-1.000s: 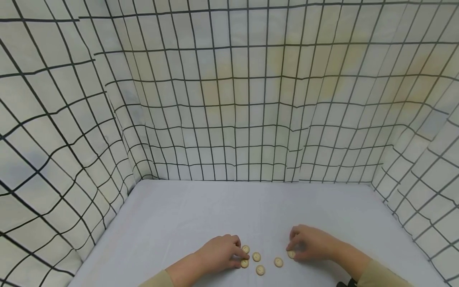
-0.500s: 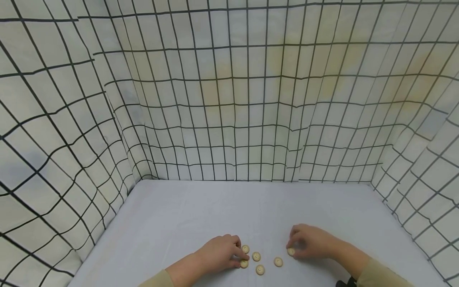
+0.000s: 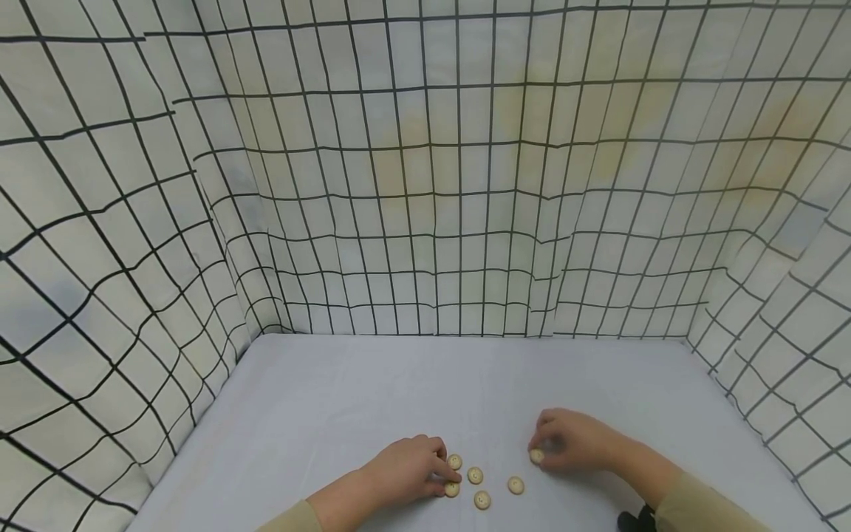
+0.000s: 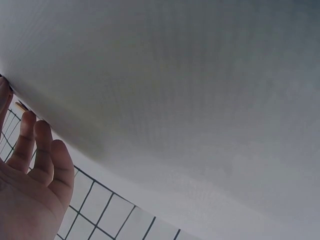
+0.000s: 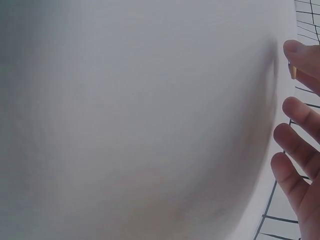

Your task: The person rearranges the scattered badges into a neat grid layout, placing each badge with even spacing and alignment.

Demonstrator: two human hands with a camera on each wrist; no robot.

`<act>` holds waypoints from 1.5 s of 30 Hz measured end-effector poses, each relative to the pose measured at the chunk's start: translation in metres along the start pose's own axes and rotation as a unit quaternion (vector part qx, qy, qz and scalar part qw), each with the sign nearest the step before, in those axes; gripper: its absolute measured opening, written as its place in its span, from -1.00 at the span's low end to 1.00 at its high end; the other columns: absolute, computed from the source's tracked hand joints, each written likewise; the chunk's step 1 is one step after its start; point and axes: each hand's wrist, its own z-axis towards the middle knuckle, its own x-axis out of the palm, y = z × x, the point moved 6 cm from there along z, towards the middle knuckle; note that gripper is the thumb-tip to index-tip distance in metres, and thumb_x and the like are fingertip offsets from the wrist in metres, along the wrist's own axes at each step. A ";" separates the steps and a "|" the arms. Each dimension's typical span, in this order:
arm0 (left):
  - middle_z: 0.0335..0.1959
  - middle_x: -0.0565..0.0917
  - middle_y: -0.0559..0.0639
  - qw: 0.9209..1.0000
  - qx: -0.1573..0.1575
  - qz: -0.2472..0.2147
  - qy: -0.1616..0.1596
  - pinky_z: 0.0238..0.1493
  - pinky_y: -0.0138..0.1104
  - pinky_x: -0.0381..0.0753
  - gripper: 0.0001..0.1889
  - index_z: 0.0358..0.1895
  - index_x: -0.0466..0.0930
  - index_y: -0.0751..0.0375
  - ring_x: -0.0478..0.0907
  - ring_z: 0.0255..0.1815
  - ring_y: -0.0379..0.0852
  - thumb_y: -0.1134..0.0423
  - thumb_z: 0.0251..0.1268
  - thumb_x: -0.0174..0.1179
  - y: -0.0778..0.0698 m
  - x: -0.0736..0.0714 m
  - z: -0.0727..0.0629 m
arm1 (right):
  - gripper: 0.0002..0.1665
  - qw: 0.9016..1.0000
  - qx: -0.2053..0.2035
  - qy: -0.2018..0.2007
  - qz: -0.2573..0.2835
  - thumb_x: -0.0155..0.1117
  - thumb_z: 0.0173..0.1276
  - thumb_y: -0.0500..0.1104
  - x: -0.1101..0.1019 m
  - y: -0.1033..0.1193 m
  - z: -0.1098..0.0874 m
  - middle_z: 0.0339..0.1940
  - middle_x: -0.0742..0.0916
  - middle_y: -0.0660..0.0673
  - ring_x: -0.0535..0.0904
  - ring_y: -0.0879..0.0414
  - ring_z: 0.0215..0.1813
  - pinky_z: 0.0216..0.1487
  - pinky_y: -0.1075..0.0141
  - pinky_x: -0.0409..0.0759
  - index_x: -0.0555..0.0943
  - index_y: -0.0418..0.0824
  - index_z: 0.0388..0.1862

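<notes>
In the head view my right hand [image 3: 575,441] pinches a round pale wooden button [image 3: 536,457] between thumb and index finger. The right wrist view shows this button [image 5: 292,70] edge-on, over the white cloth, with the other fingers spread loosely. Low in the middle, my left hand [image 3: 408,467] has its thumb and index finger at either side of another button [image 3: 452,490] lying on the cloth; the index finger partly covers it. A further button [image 3: 455,462] lies right beside the left index finger. The left wrist view shows the hand [image 4: 37,175] at its edge, thumb mostly out of frame.
Between the hands lie three more buttons: one upper left [image 3: 475,475], one nearer the front [image 3: 482,500] and one to the right [image 3: 515,485]. White cloth [image 3: 399,384] covers the table, enclosed by white walls [image 3: 459,214] with black grid lines. A black object [image 3: 636,520] sits by the right sleeve.
My right hand has moved slightly away from me and a little left, carrying its button along. The left hand and the other buttons have stayed in place.
</notes>
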 end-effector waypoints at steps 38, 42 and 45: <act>-0.15 0.53 -0.33 1.000 -0.007 -0.011 0.008 -0.31 -0.47 0.42 -0.70 0.03 0.72 -0.40 0.33 -0.31 -0.40 -0.05 0.21 0.35 0.001 0.001 0.001 | -0.80 0.999 0.039 -0.032 -0.005 0.47 0.18 0.12 -0.010 -0.004 0.061 -0.26 0.56 0.28 0.45 0.29 -0.23 -0.17 0.27 0.50 0.74 0.26 -0.19; -0.15 0.53 -0.33 1.000 -0.007 -0.010 0.009 -0.31 -0.48 0.42 -0.70 0.03 0.72 -0.40 0.33 -0.31 -0.39 -0.05 0.21 0.35 0.001 0.001 0.001 | -0.80 0.998 0.045 -0.034 -0.001 0.49 0.18 0.08 -0.012 -0.005 0.072 -0.27 0.57 0.27 0.46 0.27 -0.23 -0.17 0.25 0.50 0.74 0.23 -0.19; -0.15 0.53 -0.33 1.000 -0.008 -0.009 0.010 -0.32 -0.48 0.41 -0.70 0.03 0.72 -0.40 0.32 -0.33 -0.40 -0.06 0.21 0.35 0.001 0.000 0.001 | -0.80 0.998 0.051 -0.040 0.006 0.49 0.18 0.06 -0.015 -0.005 0.081 -0.27 0.58 0.26 0.47 0.26 -0.22 -0.15 0.23 0.50 0.74 0.22 -0.19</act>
